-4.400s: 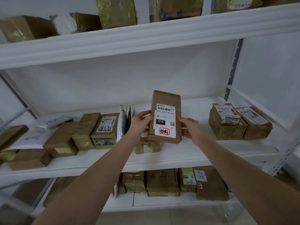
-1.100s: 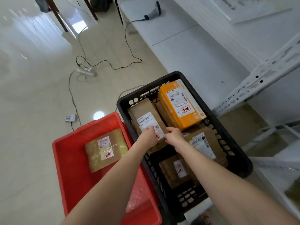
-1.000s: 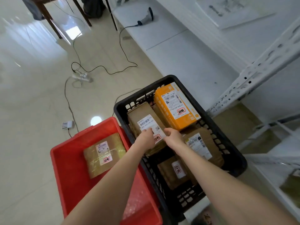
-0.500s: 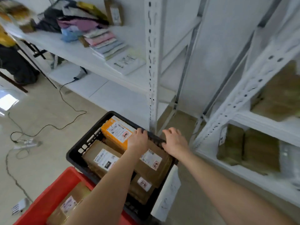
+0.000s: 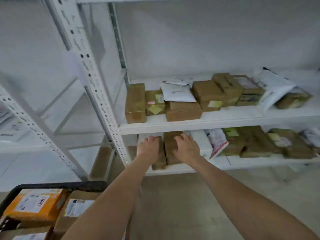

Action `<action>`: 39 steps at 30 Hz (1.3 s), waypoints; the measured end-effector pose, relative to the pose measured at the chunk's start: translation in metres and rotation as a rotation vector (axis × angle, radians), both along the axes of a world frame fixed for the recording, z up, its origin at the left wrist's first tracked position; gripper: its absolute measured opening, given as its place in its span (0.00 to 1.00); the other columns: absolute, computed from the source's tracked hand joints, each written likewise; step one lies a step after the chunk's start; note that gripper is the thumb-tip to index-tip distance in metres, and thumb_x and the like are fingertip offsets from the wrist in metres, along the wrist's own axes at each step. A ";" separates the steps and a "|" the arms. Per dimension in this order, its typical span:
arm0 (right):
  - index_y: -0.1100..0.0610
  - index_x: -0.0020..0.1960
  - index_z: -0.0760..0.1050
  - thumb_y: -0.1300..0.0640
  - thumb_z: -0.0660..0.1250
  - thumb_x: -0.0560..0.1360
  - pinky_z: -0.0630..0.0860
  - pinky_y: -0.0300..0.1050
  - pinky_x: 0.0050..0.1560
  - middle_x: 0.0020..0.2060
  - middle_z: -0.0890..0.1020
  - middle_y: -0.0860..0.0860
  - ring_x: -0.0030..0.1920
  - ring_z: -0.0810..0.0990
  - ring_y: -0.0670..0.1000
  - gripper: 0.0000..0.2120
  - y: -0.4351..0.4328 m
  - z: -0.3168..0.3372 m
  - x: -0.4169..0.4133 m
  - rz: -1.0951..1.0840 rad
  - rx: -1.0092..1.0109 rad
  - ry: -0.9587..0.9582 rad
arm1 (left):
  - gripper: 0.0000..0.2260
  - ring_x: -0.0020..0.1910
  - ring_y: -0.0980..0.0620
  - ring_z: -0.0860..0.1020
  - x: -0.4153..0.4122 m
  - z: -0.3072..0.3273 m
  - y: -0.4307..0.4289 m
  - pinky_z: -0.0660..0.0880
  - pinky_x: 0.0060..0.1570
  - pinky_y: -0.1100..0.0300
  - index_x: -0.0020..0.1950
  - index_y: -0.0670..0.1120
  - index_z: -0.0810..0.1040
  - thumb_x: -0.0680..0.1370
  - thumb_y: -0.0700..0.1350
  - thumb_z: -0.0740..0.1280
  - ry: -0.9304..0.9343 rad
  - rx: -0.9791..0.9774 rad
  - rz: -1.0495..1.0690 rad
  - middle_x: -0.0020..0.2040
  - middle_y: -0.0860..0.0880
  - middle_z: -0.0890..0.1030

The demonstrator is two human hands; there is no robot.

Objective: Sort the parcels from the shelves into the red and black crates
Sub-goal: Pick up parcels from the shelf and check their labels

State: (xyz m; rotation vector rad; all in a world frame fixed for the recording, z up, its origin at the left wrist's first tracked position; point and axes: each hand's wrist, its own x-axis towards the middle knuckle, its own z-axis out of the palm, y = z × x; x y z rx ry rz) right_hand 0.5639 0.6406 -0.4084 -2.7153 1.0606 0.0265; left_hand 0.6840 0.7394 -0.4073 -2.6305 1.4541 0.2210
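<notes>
Head view: left hand (image 5: pixel 148 148) and right hand (image 5: pixel 186 148), fingers loosely spread and gripping nothing, reach two upright brown cardboard parcels (image 5: pixel 168 141) on the lower white shelf (image 5: pixel 242 163), apparently selecting one for the black plastic crate (image 5: pixel 60 185).

YOUR ARMS, FROM THE HEAD CAMERA: Both forearms are bare along all of their visible length, from the lower edge of the frame up to the wrists; whatever you wear above the elbow lies outside the picture. Your left forearm (image 5: pixel 112 201) is long and smooth and narrows evenly to the wrist. Your right forearm (image 5: pixel 242 196) has the same slender shape. Your left hand (image 5: pixel 148 148) and right hand (image 5: pixel 187 148) are bare as well, and only their backs show. The fingers (image 5: pixel 181 137) are softened by blur, so nails and finer marks cannot be made out.
</notes>
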 end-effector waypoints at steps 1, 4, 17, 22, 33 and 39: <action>0.53 0.71 0.65 0.49 0.65 0.77 0.68 0.52 0.65 0.68 0.67 0.55 0.68 0.66 0.58 0.25 -0.015 0.006 -0.024 -0.032 -0.016 -0.008 | 0.23 0.66 0.43 0.69 -0.021 0.008 -0.017 0.72 0.57 0.50 0.73 0.45 0.61 0.78 0.42 0.61 -0.021 -0.026 -0.043 0.69 0.43 0.65; 0.52 0.73 0.62 0.49 0.62 0.78 0.67 0.53 0.67 0.71 0.64 0.54 0.70 0.63 0.57 0.25 -0.054 0.024 -0.093 -0.141 -0.058 -0.021 | 0.23 0.64 0.43 0.70 -0.082 0.027 -0.067 0.73 0.58 0.50 0.72 0.44 0.61 0.78 0.41 0.61 -0.039 -0.098 -0.156 0.68 0.43 0.65; 0.53 0.72 0.62 0.48 0.64 0.76 0.67 0.52 0.66 0.68 0.66 0.56 0.68 0.64 0.58 0.27 -0.175 0.064 -0.310 -0.504 -0.081 -0.067 | 0.23 0.66 0.46 0.68 -0.275 0.063 -0.235 0.70 0.60 0.52 0.72 0.47 0.62 0.78 0.43 0.63 -0.063 -0.193 -0.500 0.69 0.45 0.65; 0.53 0.71 0.65 0.47 0.63 0.77 0.69 0.53 0.64 0.67 0.67 0.55 0.67 0.65 0.59 0.25 -0.234 0.064 -0.357 -0.594 -0.110 -0.066 | 0.22 0.66 0.45 0.68 -0.317 0.060 -0.306 0.70 0.59 0.53 0.72 0.45 0.63 0.78 0.41 0.61 -0.048 -0.277 -0.603 0.70 0.44 0.65; 0.52 0.74 0.60 0.49 0.62 0.78 0.67 0.51 0.66 0.70 0.64 0.55 0.69 0.63 0.57 0.27 -0.419 0.062 -0.371 -0.615 -0.083 -0.056 | 0.26 0.67 0.44 0.69 -0.363 0.049 -0.489 0.72 0.58 0.52 0.75 0.47 0.60 0.78 0.41 0.62 0.171 -0.402 -0.634 0.74 0.45 0.62; 0.50 0.76 0.57 0.47 0.65 0.77 0.68 0.52 0.66 0.70 0.65 0.55 0.69 0.65 0.57 0.30 -0.485 0.054 -0.364 -0.569 -0.018 -0.134 | 0.23 0.67 0.48 0.69 -0.368 0.050 -0.549 0.72 0.61 0.54 0.71 0.45 0.64 0.76 0.36 0.62 0.240 -0.576 -0.537 0.70 0.46 0.66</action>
